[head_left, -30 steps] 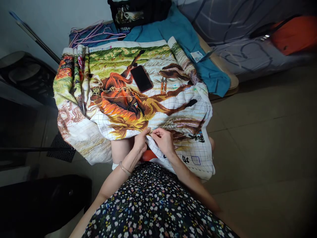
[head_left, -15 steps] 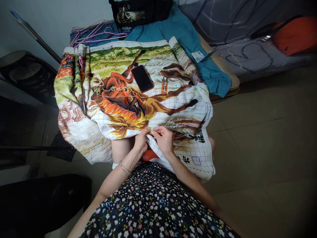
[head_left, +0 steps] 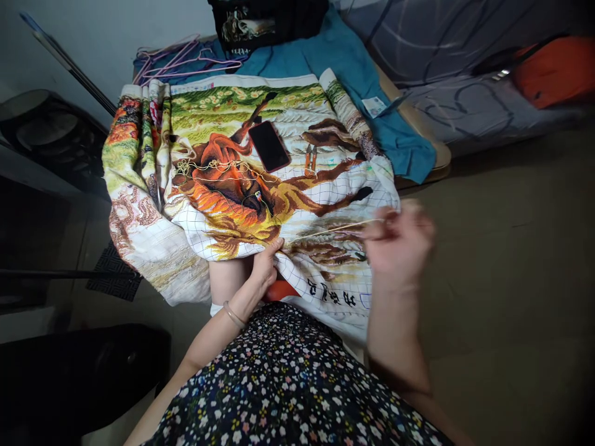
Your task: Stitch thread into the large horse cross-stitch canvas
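A large cross-stitch canvas (head_left: 297, 201), stitched with a brown and orange horse-like picture, spreads over my lap and the surface ahead. My left hand (head_left: 266, 263) pinches its near edge, thumb on top and fingers underneath. Off to the right and raised, my right hand (head_left: 400, 238) is blurred, its fingers closed on a pale yellow thread (head_left: 332, 231). That thread runs taut from the cloth beside my left thumb. Whether a needle is in the fingers cannot be made out. On the canvas lie a loose tangle of yellow thread (head_left: 218, 166), orange-handled thread snips (head_left: 310, 162) and a phone (head_left: 269, 147).
Rolled canvas (head_left: 346, 108) edges the work at right, with more folded canvas (head_left: 125, 186) at left. Behind are pink and purple hangers (head_left: 186, 62), a teal cloth (head_left: 283, 49) and a black bag (head_left: 269, 25). An orange bag (head_left: 553, 71) rests at far right.
My right hand has swung right and up from beside my left hand, drawing the yellow thread out straight. My left hand keeps its hold on the canvas edge.
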Available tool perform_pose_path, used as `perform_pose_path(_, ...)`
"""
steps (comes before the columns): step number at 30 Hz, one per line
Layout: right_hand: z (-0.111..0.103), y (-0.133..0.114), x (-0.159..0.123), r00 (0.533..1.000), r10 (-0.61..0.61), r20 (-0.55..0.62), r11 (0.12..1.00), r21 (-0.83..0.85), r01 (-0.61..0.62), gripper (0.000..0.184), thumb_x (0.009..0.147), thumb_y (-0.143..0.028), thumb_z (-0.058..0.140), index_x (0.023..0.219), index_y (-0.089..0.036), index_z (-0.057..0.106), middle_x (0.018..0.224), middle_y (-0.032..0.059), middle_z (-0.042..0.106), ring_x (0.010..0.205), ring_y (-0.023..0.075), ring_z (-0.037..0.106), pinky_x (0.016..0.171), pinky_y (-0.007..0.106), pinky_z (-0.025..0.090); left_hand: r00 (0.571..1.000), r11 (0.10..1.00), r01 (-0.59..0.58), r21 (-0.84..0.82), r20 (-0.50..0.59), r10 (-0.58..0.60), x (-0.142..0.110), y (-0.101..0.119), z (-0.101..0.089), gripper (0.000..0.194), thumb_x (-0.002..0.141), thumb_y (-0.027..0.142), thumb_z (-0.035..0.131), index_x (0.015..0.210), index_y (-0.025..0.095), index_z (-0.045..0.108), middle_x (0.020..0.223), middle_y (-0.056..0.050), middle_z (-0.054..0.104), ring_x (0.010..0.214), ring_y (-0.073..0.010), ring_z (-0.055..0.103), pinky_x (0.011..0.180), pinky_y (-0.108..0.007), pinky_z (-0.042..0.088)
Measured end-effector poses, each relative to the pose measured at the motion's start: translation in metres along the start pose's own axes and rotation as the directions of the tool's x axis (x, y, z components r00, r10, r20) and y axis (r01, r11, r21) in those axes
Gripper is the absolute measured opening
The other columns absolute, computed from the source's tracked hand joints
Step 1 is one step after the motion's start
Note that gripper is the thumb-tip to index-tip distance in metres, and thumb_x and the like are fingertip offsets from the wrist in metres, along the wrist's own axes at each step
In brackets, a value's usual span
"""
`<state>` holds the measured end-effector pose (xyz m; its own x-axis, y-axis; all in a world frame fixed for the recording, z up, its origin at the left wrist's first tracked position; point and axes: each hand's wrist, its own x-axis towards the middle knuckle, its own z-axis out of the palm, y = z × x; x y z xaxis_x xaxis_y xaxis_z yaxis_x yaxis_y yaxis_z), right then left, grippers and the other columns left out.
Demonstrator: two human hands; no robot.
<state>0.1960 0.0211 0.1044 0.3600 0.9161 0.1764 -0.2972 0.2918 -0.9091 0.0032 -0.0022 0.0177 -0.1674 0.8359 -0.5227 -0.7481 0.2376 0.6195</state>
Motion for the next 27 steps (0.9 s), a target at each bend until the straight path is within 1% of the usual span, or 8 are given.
perform_pose_path(2,-0.018,-0.029,0.018,0.974,-0.202,-0.103,0.972,0.099,0.212,0.014,0.086,-0.035,0.06,0.076,-0.026,0.057,0.06,-0.0087,0.053,0.044,0.004,0.048,0.062,0.023,0.051,1.0,1.0,0.009,-0.004,0.01,-0.009,-0.002,0.002,0.002,0.051,0.049,0.02,0.087,0.097,0.016,0.07,0.094,-0.006,0.075,0.097,-0.0214,0.067,0.101,-0.037,0.042)
perform_pose_path(5,-0.02,-0.038,0.02,0.94,-0.307,-0.151,0.952,-0.072,0.299,0.014,0.087,-0.033,0.057,0.075,-0.026,0.059,0.055,-0.0086,0.049,0.043,0.0029,0.042,0.068,0.031,0.049,0.999,1.0,0.026,-0.018,0.024,-0.025,-0.005,0.004,0.006,0.053,0.049,0.019,0.086,0.099,0.016,0.069,0.096,-0.006,0.074,0.098,-0.0222,0.067,0.1,-0.038,0.043)
perform_pose_path(7,-0.008,-0.019,0.005,0.98,-0.191,-0.057,0.967,-0.183,0.178,0.013,0.084,-0.034,0.062,0.075,-0.025,0.057,0.048,-0.0101,0.039,0.04,0.0041,0.035,0.062,0.031,0.048,1.0,1.0,0.012,-0.027,0.018,-0.011,-0.006,0.004,0.007,0.053,0.049,0.018,0.086,0.099,0.016,0.069,0.096,-0.006,0.074,0.096,-0.0215,0.067,0.099,-0.037,0.044)
perform_pose_path(9,0.007,0.011,-0.017,0.99,0.082,0.111,0.959,-0.279,-0.048,0.016,0.083,-0.037,0.063,0.078,-0.024,0.056,0.045,-0.0109,0.033,0.039,0.0063,0.033,0.053,0.027,0.047,1.0,1.0,0.006,-0.031,0.016,-0.005,-0.007,0.005,0.007,0.053,0.05,0.018,0.086,0.1,0.016,0.069,0.095,-0.005,0.074,0.094,-0.0207,0.067,0.097,-0.036,0.044)
perform_pose_path(11,0.018,0.041,-0.038,0.914,0.324,0.245,0.885,-0.419,-0.201,0.019,0.083,-0.04,0.06,0.081,-0.022,0.058,0.046,-0.0085,0.04,0.039,0.0081,0.038,0.044,0.024,0.041,1.0,0.999,0.022,-0.028,0.019,-0.022,-0.007,0.005,0.007,0.053,0.05,0.018,0.086,0.1,0.016,0.069,0.093,-0.005,0.074,0.092,-0.0204,0.067,0.095,-0.035,0.044)
perform_pose_path(13,0.024,0.062,-0.054,0.852,0.424,0.307,0.812,-0.546,-0.207,0.021,0.083,-0.039,0.058,0.084,-0.019,0.062,0.051,-0.0048,0.05,0.042,0.0098,0.044,0.042,0.023,0.038,0.999,0.999,0.047,-0.017,0.017,-0.047,-0.007,0.005,0.007,0.051,0.051,0.018,0.085,0.099,0.015,0.069,0.089,-0.005,0.074,0.09,-0.0202,0.068,0.093,-0.035,0.045)
perform_pose_path(18,0.029,0.075,-0.065,0.875,0.37,0.311,0.744,-0.664,-0.079,0.028,0.083,-0.033,0.051,0.091,-0.015,0.071,0.056,0.0002,0.061,0.048,0.0127,0.053,0.048,0.025,0.042,0.999,0.999,0.046,-0.007,0.002,-0.046,-0.007,0.006,0.01,0.049,0.054,0.019,0.085,0.1,0.015,0.068,0.083,-0.003,0.073,0.082,-0.0178,0.067,0.089,-0.033,0.045)
perform_pose_path(27,0.035,0.074,-0.063,0.899,0.319,0.301,0.689,-0.724,-0.002,0.029,0.081,-0.03,0.051,0.088,-0.016,0.075,0.057,0.0032,0.066,0.056,0.0182,0.062,0.051,0.027,0.045,0.999,0.999,0.046,-0.022,-0.016,-0.047,-0.005,0.004,0.009,0.049,0.054,0.02,0.086,0.099,0.016,0.069,0.075,-0.001,0.071,0.075,-0.0161,0.066,0.085,-0.032,0.045)
